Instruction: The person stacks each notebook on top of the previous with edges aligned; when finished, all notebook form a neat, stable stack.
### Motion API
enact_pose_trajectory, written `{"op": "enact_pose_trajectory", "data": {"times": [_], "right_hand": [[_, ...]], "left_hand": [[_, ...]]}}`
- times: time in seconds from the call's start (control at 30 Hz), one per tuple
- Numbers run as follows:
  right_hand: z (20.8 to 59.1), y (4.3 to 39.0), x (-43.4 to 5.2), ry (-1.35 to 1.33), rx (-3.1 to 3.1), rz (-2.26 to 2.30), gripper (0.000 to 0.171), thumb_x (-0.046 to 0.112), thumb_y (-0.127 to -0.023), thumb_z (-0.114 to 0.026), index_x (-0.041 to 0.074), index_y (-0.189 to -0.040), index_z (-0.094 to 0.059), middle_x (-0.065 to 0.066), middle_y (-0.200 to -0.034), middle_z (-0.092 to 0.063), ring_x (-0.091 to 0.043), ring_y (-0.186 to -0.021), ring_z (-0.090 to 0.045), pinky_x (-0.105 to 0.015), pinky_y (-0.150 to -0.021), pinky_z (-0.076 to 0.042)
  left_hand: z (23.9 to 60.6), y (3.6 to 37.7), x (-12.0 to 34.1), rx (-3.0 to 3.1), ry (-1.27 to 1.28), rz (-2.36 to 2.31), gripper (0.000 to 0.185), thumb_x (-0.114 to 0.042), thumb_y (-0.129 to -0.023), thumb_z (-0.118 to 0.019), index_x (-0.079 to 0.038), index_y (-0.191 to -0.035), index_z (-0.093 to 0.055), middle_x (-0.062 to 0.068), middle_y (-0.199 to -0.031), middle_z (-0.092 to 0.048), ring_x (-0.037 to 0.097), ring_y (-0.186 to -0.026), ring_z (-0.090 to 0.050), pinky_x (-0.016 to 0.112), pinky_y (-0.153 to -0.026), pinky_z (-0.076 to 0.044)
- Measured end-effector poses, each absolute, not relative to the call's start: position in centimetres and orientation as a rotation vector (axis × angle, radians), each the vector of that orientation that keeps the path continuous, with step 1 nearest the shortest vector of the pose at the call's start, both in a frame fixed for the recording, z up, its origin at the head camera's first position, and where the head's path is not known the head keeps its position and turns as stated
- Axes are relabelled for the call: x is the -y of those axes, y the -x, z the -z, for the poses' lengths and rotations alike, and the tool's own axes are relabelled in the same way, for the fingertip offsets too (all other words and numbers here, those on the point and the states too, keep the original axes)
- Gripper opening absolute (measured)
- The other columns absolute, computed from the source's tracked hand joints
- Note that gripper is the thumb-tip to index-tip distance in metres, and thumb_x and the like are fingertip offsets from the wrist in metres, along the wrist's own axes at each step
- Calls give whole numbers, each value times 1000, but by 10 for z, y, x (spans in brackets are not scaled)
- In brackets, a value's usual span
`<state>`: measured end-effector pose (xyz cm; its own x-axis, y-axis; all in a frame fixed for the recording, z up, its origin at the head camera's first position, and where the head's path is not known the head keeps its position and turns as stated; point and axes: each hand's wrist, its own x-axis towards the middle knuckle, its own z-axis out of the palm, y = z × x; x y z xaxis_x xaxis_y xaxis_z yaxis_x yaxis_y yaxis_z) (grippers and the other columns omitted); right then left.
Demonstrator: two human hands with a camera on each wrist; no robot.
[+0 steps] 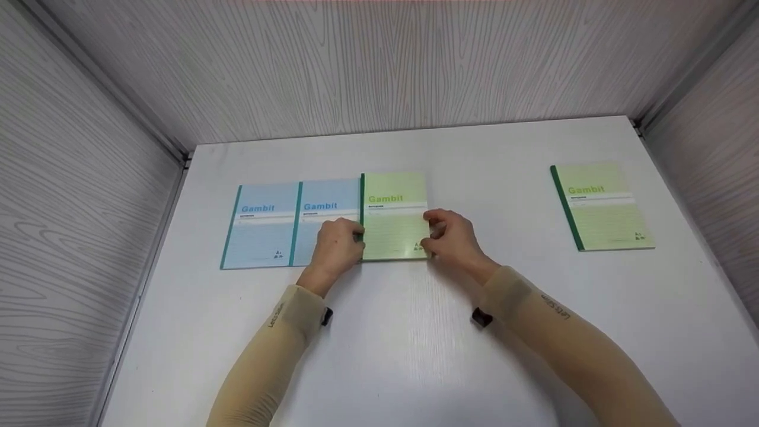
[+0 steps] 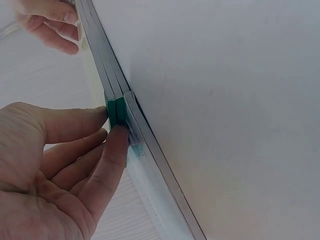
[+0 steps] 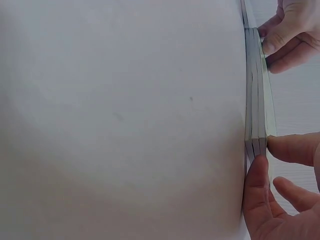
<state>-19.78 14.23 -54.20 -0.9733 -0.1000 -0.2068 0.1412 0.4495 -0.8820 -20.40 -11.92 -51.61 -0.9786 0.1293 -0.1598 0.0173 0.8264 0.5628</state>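
A light green "Gambit" notebook [image 1: 394,219] lies flat in the middle of the white table [image 1: 415,344]. The wrist views show it tops a thin stack [image 3: 257,100] with green spines [image 2: 116,107]. My left hand [image 1: 357,237] pinches the stack's spine edge near the front corner, thumb low and fingers on top [image 2: 111,126]. My right hand [image 1: 431,233] pinches the opposite edge in the same way [image 3: 265,150]. Two light blue notebooks [image 1: 264,231] [image 1: 326,207] lie side by side to the left, the nearer one partly under the green stack and my left hand.
Another green notebook [image 1: 602,207] lies alone at the right of the table. Grey wood-grain walls close in the table at the back and both sides. Bare table surface lies between the stack and the right notebook and in front of my arms.
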Motion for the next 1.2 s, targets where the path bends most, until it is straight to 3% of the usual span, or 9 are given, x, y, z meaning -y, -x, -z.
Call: {"op": "enact_pose_trajectory", "data": {"times": [0.37,0.5,0.63,0.77,0.87,1.0,1.1,1.2], "right_hand": [[535,199,-161,-20,-2383,1528,55,7,-98,-74,7,-153,-65,-17,-147,-69,-28,-117,-74,-26,-78,-64],[524,200,-191,7,-2365,1477,50,15,-103,-76,7,-152,-66,-17,-152,-68,-32,-127,-72,-28,-85,-67],[505,200,-240,6,-2385,1400,48,26,-107,-76,9,-151,-67,-17,-154,-68,-33,-128,-70,-24,-90,-66],[488,199,-295,-48,-2373,1345,53,32,-110,-74,8,-156,-62,-18,-159,-64,-22,-125,-66,-19,-92,-63],[480,196,-337,-82,-2401,1295,57,35,-112,-72,5,-159,-58,-20,-161,-61,-5,-118,-65,-17,-91,-63],[471,190,-395,-154,-2454,1207,64,39,-112,-71,3,-161,-54,1,-144,-69,11,-106,-64,-17,-90,-63],[469,185,-433,-215,-2461,1159,65,41,-112,-70,1,-161,-53,28,-121,-65,13,-104,-64,-18,-91,-62],[469,180,-463,-261,-2456,1135,66,41,-112,-70,-1,-160,-52,40,-107,-61,12,-101,-63,-16,-89,-60]], "left_hand": [[510,205,109,-2842,-134,-803,35,-3,-103,-70,2,-137,-77,21,-129,-80,32,-109,-72,49,-102,-62],[505,203,91,-2914,-162,-807,37,-6,-104,-71,2,-139,-75,22,-133,-79,37,-121,-76,53,-106,-61],[495,203,61,-2895,-216,-913,42,-11,-105,-73,-1,-146,-72,21,-146,-75,39,-141,-69,54,-119,-56],[490,208,24,-2826,-306,-955,42,-14,-107,-72,-4,-148,-71,17,-150,-74,35,-148,-66,51,-125,-53],[492,213,-7,-2772,-371,-962,42,-15,-108,-71,-6,-149,-71,15,-152,-73,33,-149,-65,48,-126,-52],[507,224,-60,-2699,-453,-968,42,-18,-107,-71,-8,-147,-72,12,-150,-75,29,-146,-68,44,-123,-54],[528,234,-105,-2641,-459,-942,43,-21,-104,-71,-14,-146,-74,6,-147,-77,23,-141,-70,38,-118,-57],[548,242,-145,-2612,-422,-931,44,-23,-100,-71,-19,-143,-76,0,-142,-79,16,-133,-72,32,-113,-58]]}}
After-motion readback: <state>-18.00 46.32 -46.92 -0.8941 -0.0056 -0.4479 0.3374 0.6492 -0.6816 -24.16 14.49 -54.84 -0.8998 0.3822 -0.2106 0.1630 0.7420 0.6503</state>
